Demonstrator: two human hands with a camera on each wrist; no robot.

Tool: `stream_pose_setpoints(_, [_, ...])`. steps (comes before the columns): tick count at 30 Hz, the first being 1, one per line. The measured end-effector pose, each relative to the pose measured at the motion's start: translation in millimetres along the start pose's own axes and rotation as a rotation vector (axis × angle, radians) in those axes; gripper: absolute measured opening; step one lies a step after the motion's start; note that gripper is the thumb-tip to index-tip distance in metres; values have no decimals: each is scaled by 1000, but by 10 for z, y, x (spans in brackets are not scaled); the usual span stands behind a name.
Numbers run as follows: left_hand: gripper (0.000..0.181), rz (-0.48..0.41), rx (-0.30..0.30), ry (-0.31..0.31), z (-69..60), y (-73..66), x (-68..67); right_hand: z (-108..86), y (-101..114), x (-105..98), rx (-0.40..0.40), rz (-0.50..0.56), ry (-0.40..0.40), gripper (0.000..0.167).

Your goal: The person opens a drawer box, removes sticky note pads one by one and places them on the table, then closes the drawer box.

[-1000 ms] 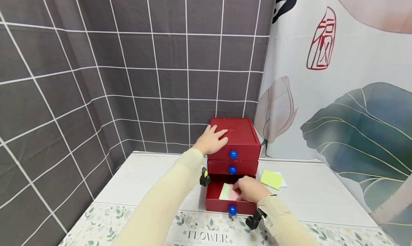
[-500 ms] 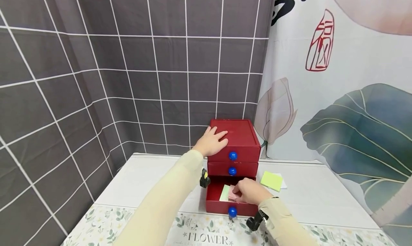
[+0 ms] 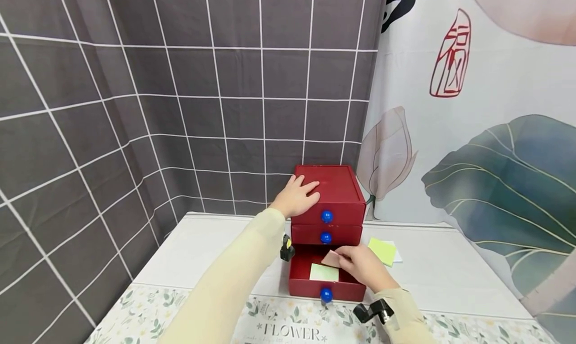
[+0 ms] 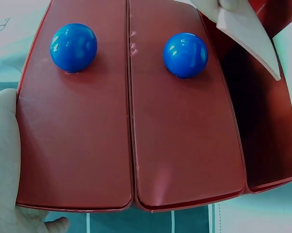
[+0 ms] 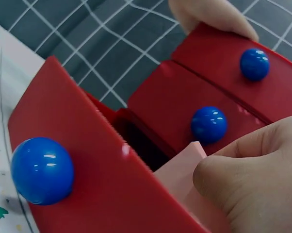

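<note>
A red drawer cabinet [image 3: 328, 184] with blue knobs stands on the table, its bottom drawer [image 3: 299, 287] pulled out. My left hand [image 3: 296, 198] rests with spread fingers on the cabinet's top, at the left side. Between thumb and fingers, my right hand [image 3: 362, 265] pinches a pink sticky note pad [image 3: 331, 259], tilted over the drawer; the right wrist view shows the pink pad [image 5: 185, 170] as a thin stack. On the drawer floor lies a pale green sticky note pad [image 3: 324, 273].
Right of the cabinet, a yellow-green sticky note pad [image 3: 381, 251] lies partly over a white one [image 3: 398, 255] on the white table [image 3: 450, 269]. A floral cloth [image 3: 153, 309] covers the front edge. A grey grid curtain [image 3: 216, 149] hangs close behind the cabinet.
My right hand has lifted the pink pad off the drawer floor and drawn slightly right. The pale green pad now lies fully uncovered. My left hand keeps its place.
</note>
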State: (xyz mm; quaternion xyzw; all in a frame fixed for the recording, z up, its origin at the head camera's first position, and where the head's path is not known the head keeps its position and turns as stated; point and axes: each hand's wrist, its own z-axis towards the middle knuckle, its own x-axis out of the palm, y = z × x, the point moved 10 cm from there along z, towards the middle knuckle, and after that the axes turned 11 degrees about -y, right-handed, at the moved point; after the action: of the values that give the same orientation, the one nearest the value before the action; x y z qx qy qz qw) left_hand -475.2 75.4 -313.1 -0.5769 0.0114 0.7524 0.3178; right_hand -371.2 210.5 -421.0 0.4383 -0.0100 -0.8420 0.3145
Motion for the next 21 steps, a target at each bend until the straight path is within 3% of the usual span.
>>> stream_pose_setpoints(6, [60, -3, -3, 4, 20, 5, 8, -28, -47, -106, 57, 5, -26, 13])
stream_pose_setpoints(14, [60, 20, -6, -9, 56, 28, -3, -15, -116, -364, 117, 95, -172, 16])
stream_pose_setpoints(21, [60, 11, -2, -1, 27, 8, 8, -152, -455, -575, 268, 191, -318, 16])
